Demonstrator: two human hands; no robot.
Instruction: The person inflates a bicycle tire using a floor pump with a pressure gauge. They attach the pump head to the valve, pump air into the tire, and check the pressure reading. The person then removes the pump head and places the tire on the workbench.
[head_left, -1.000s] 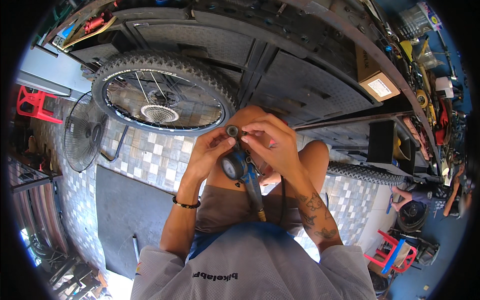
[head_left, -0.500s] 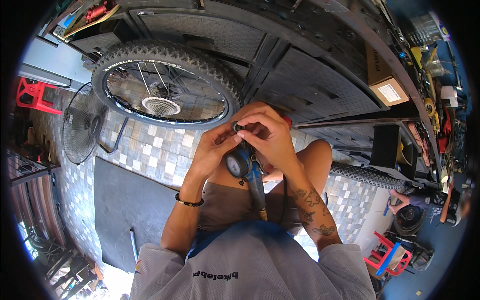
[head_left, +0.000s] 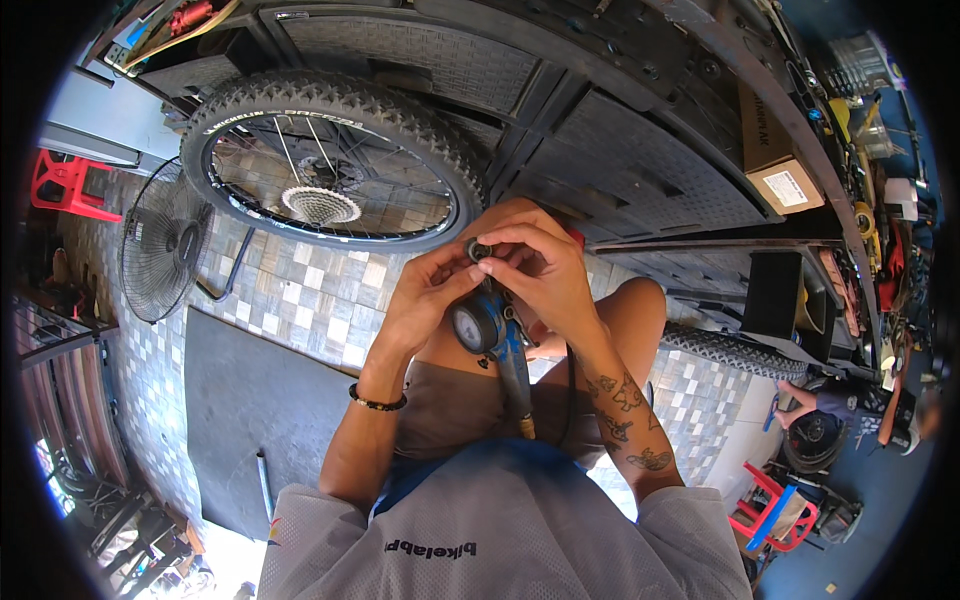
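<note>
Both my hands meet just above my knee, around a small dark round fitting with a ring-like opening (head_left: pixel 477 251). My left hand (head_left: pixel 423 295) grips it from the left, thumb and fingers closed. From the other side, my right hand (head_left: pixel 548 275) pinches it between thumb and fingertips. Right below them, a blue tire inflator gun (head_left: pixel 514 378) with a round dial gauge (head_left: pixel 474 325) hangs between my legs, its brass end downward. A black hose runs beside it. Whether the fitting is joined to the inflator is hidden by my fingers.
A bicycle wheel with a knobby tire (head_left: pixel 300 92) leans against dark cabinets (head_left: pixel 610 170) ahead. Left are a fan (head_left: pixel 165 240), a red stool (head_left: pixel 72 186) and a black mat (head_left: pixel 270 410). A cardboard box (head_left: pixel 787 187) sits on the right shelf; another person (head_left: pixel 850 405) is at far right.
My hands keep their grip, and the fitting has turned slightly so its round opening shows more. The surroundings have shifted a little in the picture.
</note>
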